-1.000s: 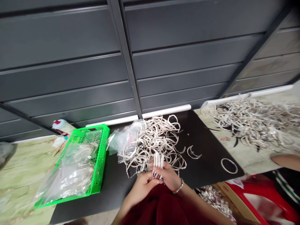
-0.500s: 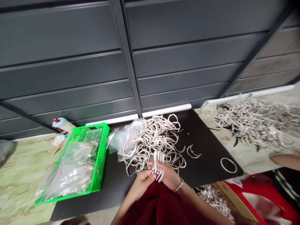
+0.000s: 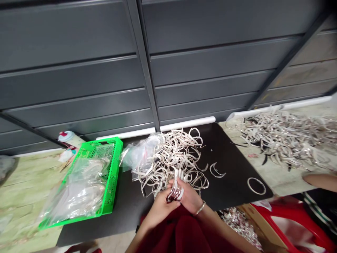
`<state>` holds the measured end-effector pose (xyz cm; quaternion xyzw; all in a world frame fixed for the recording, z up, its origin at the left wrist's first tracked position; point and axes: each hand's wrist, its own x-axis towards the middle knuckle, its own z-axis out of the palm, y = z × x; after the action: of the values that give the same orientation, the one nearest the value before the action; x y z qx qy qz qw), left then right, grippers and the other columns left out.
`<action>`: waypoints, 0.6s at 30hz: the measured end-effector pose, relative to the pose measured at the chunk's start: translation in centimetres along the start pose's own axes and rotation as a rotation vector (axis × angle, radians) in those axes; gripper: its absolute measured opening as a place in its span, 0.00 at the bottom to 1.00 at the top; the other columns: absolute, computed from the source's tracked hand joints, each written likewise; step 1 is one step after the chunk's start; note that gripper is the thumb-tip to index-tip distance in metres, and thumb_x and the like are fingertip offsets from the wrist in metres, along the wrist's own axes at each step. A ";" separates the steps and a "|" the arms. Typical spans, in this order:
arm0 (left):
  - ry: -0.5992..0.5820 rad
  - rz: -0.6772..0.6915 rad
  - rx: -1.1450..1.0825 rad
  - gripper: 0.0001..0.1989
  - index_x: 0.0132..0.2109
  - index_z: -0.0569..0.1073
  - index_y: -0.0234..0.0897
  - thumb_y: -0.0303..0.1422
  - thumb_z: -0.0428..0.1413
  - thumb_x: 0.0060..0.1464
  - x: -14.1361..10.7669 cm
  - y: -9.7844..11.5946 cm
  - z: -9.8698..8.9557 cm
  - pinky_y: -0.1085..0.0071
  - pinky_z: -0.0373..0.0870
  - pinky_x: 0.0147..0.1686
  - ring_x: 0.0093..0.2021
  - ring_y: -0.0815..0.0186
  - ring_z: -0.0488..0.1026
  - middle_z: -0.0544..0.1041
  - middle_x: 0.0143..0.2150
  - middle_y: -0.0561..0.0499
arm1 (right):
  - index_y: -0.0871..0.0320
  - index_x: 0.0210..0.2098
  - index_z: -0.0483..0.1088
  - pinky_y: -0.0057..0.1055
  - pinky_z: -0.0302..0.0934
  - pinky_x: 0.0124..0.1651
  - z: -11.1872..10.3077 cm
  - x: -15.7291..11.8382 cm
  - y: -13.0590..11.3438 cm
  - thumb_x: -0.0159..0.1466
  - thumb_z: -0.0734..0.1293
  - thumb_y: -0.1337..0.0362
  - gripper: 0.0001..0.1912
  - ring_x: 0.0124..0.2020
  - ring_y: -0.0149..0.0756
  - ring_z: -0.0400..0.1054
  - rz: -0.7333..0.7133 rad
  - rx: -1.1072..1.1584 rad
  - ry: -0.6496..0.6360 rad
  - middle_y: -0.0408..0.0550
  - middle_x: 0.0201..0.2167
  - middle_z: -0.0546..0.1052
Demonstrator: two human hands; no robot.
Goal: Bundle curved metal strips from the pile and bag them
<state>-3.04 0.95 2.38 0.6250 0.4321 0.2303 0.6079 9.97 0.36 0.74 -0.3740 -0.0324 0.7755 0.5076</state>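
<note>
Between my two hands is a small stack of curved, silvery strips with white faces (image 3: 179, 175), held close to my body at the table's front edge. My left hand (image 3: 163, 203) grips the lower left side of the stack, thumb across it. From the right, my right hand (image 3: 191, 198), with a bracelet at the wrist, closes around the same strips. Just beyond my hands lies a tangled heap of similar strips (image 3: 176, 151) on the black mat (image 3: 216, 144). The strips hide some of my fingertips.
Left stands a green basket (image 3: 116, 175) with filled clear bags; more plastic bags (image 3: 142, 151) lie beside the heap. Loose curved pieces (image 3: 217, 172) and a ring (image 3: 256, 186) rest on the right. Farther right are another heap (image 3: 289, 137) and another person's arm (image 3: 321, 182).
My left hand has shifted slightly and its thumb has moved lower along the stack. The strips have tilted a little within my hands. The heap and basket look the same.
</note>
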 end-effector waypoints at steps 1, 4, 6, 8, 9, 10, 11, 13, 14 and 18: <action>0.052 -0.007 0.053 0.10 0.39 0.75 0.32 0.29 0.57 0.46 0.1 -0.3 0.2 0.68 0.66 0.37 0.35 0.60 0.72 0.78 0.36 0.47 | 0.63 0.31 0.75 0.31 0.62 0.35 -0.1 0.0 0.1 0.50 0.73 0.50 0.21 0.28 0.34 0.70 -0.023 -0.013 0.001 0.47 0.25 0.77; 0.096 -0.019 0.080 0.08 0.37 0.75 0.33 0.28 0.56 0.48 0.1 -0.6 0.6 0.70 0.66 0.34 0.32 0.62 0.72 0.78 0.33 0.48 | 0.61 0.34 0.75 0.35 0.62 0.41 -0.4 -0.2 0.3 0.53 0.70 0.48 0.21 0.33 0.38 0.71 -0.154 -0.155 -0.085 0.49 0.30 0.78; 0.050 -0.019 -0.016 0.08 0.39 0.74 0.33 0.30 0.56 0.50 0.0 -0.3 0.6 0.70 0.67 0.34 0.33 0.63 0.72 0.78 0.33 0.49 | 0.59 0.39 0.74 0.38 0.61 0.46 -0.9 -0.3 0.2 0.54 0.70 0.49 0.22 0.38 0.41 0.71 -0.244 -0.356 -0.227 0.51 0.36 0.78; -0.012 -0.017 -0.129 0.10 0.41 0.74 0.33 0.30 0.56 0.50 -0.2 0.2 0.3 0.70 0.67 0.37 0.36 0.62 0.72 0.77 0.35 0.49 | 0.58 0.47 0.72 0.42 0.57 0.52 -1.5 -0.4 0.0 0.52 0.72 0.51 0.27 0.45 0.45 0.68 -0.286 -0.559 -0.402 0.53 0.44 0.75; -0.051 -0.015 -0.172 0.11 0.43 0.74 0.33 0.30 0.57 0.50 -0.3 0.5 0.2 0.69 0.67 0.38 0.37 0.62 0.72 0.77 0.37 0.48 | 0.57 0.51 0.69 0.44 0.55 0.54 -1.8 -0.3 -0.1 0.52 0.72 0.51 0.30 0.49 0.46 0.66 -0.284 -0.630 -0.480 0.54 0.48 0.73; -0.091 -0.013 -0.199 0.12 0.44 0.74 0.34 0.30 0.57 0.50 -0.4 0.7 0.0 0.69 0.67 0.40 0.38 0.61 0.72 0.77 0.38 0.48 | 0.56 0.54 0.67 0.45 0.53 0.57 -2.1 -0.3 -0.2 0.52 0.72 0.51 0.33 0.53 0.47 0.63 -0.276 -0.676 -0.542 0.55 0.52 0.70; -0.129 -0.010 -0.208 0.12 0.44 0.74 0.34 0.31 0.57 0.50 -0.5 0.9 -0.1 0.68 0.67 0.40 0.39 0.61 0.72 0.77 0.38 0.48 | 0.55 0.57 0.64 0.45 0.51 0.58 -2.3 -0.2 -0.3 0.53 0.72 0.51 0.35 0.56 0.48 0.60 -0.269 -0.701 -0.587 0.55 0.56 0.67; -0.187 0.000 -0.205 0.12 0.44 0.74 0.33 0.31 0.56 0.51 -0.5 1.0 -0.3 0.68 0.67 0.41 0.39 0.62 0.72 0.77 0.39 0.48 | 0.53 0.60 0.60 0.45 0.48 0.61 -2.5 -0.2 -0.3 0.57 0.69 0.51 0.34 0.60 0.46 0.56 -0.262 -0.737 -0.622 0.54 0.60 0.63; -0.200 0.010 -0.202 0.12 0.43 0.75 0.33 0.31 0.56 0.51 -0.5 0.8 -0.3 0.68 0.67 0.41 0.39 0.62 0.72 0.77 0.39 0.47 | 0.52 0.60 0.59 0.45 0.47 0.61 -2.5 -0.2 -0.2 0.58 0.67 0.51 0.32 0.60 0.45 0.55 -0.276 -0.759 -0.613 0.53 0.60 0.62; -0.181 0.041 -0.196 0.11 0.42 0.75 0.31 0.31 0.56 0.51 -0.3 0.0 -0.1 0.69 0.67 0.41 0.39 0.62 0.72 0.77 0.38 0.47 | 0.50 0.56 0.66 0.45 0.40 0.65 -2.6 -0.1 0.5 0.63 0.62 0.52 0.23 0.62 0.44 0.52 -0.370 -0.853 -0.484 0.50 0.60 0.63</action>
<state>-3.26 0.77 2.43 0.5897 0.3379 0.2266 0.6977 11.21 -0.85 -1.33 -0.3457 -0.5271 0.6551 0.4165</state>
